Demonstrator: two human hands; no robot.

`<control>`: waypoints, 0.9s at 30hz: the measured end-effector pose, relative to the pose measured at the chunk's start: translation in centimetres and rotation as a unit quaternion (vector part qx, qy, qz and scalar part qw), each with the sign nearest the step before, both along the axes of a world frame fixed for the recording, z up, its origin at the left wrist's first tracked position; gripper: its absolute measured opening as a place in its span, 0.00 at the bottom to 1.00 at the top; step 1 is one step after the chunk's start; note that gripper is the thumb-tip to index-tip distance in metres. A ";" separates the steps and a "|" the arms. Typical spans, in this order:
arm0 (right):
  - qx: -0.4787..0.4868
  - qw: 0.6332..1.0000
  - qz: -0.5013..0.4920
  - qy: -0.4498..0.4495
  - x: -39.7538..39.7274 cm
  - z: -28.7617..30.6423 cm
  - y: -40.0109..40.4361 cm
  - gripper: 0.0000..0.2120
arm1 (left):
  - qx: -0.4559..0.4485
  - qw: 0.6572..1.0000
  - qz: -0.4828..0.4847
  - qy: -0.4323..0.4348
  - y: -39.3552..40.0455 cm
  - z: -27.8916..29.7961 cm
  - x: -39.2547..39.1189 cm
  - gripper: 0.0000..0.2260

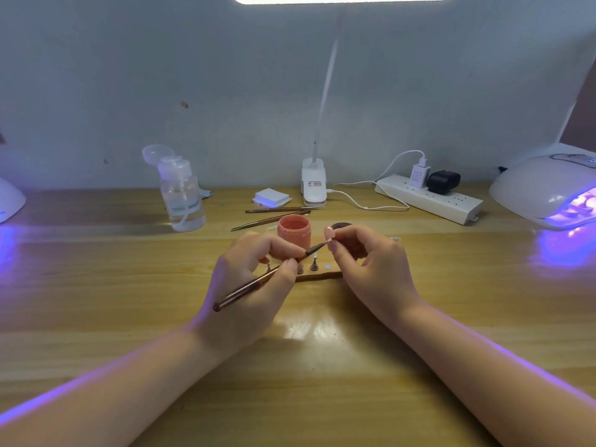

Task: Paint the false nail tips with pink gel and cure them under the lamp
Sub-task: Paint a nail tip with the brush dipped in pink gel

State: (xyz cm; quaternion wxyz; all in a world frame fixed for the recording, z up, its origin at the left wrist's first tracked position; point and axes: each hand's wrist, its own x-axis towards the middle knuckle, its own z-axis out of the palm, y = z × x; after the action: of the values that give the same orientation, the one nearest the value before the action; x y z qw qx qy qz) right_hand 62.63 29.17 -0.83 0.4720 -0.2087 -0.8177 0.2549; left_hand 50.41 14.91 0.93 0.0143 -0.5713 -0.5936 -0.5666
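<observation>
My left hand grips a thin metallic brush, its bristle end pointing up and right. The brush tip touches a pink-coated false nail tip, which my right hand pinches between thumb and forefinger. Behind the hands stands an open jar of pink gel, with its dark lid lying to the right. A wooden holder strip with small metal stands lies below the brush tip. The curing lamp glows violet at the right edge.
A clear pump bottle stands at the back left. Two spare tools, a stack of white pads, a clip desk lamp and a power strip line the back of the wooden table. Another lamp glows at the far left.
</observation>
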 end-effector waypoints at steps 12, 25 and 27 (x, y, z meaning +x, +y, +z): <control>-0.030 0.999 0.023 0.014 0.1 0.0 -0.1 0.05 | 0.011 1.000 0.006 -0.013 -0.2 0.1 0.1 0.09; -0.041 0.998 0.032 0.032 0.2 0.1 -0.1 0.05 | 0.003 0.999 -0.002 -0.047 0.0 0.0 0.4 0.05; -0.039 0.998 0.029 0.034 0.2 0.1 -0.1 0.05 | -0.005 0.997 -0.024 -0.068 0.0 -0.1 0.5 0.05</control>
State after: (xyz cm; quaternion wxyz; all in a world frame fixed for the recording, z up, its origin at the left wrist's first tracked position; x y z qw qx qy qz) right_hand 62.79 29.10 -0.76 0.4834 -0.1946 -0.7965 0.3067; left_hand 50.87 14.92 0.82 -0.0429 -0.5457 -0.5821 -0.6013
